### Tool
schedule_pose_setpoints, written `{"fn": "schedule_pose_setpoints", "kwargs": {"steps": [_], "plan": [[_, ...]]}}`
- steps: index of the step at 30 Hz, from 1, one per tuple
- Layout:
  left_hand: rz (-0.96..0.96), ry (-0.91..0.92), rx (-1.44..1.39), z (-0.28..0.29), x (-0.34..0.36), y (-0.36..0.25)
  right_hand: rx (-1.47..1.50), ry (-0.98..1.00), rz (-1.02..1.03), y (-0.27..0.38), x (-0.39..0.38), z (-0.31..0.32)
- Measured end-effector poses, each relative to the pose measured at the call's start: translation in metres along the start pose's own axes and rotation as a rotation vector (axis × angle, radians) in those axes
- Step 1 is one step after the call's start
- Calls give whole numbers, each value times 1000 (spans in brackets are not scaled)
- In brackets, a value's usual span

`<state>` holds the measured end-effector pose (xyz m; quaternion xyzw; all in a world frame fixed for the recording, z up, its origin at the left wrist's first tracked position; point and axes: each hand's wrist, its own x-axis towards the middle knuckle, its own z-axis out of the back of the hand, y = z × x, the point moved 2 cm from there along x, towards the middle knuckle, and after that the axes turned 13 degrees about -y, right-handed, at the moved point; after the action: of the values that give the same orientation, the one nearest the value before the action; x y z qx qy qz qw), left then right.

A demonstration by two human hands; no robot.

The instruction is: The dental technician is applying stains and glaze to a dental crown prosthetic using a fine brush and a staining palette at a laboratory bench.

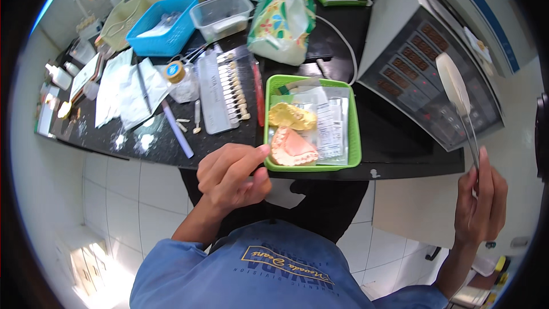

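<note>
My left hand [234, 174] is at the near left corner of a green plastic basket [355, 137]. Its index finger points toward the rim; the other fingers are loosely bent, and nothing shows in them. Inside the basket lie a pink-and-cream dental model [294, 147], a yellow dental cast [293, 116] and a clear packet with a printed label [330, 123]. Out at the right, my right hand [482, 197] is closed around metal tongs [471, 134]. At the tongs' upper end is a cream-white oval piece [453, 84], raised before a grey machine.
The grey machine [423, 68] with displays fills the right of the black counter [394, 163]. Left lie a tooth shade guide [231, 88], a lilac stick [177, 130], a jar [184, 87] and papers [134, 91]. Behind stand a blue basket [160, 46], clear tub [220, 28] and tissue pack [280, 40].
</note>
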<state>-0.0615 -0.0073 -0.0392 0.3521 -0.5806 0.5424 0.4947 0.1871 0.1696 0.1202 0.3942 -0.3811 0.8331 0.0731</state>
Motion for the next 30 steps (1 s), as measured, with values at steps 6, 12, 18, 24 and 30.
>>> {"fn": "schedule_pose_setpoints", "kwargs": {"steps": [6,12,18,24,30], "plan": [[217,-165,149,33,19,-1,167,64,-9,21,-43,-9],[362,17,628,55,39,19,325,23,31,36,-87,-48],[339,115,642,55,32,21,351,22,55,38,-112,-66],[317,188,731,55,31,23,342,13,75,39,-131,-72],[326,216,725,62,36,20,400,13,33,39,-126,-66]]}}
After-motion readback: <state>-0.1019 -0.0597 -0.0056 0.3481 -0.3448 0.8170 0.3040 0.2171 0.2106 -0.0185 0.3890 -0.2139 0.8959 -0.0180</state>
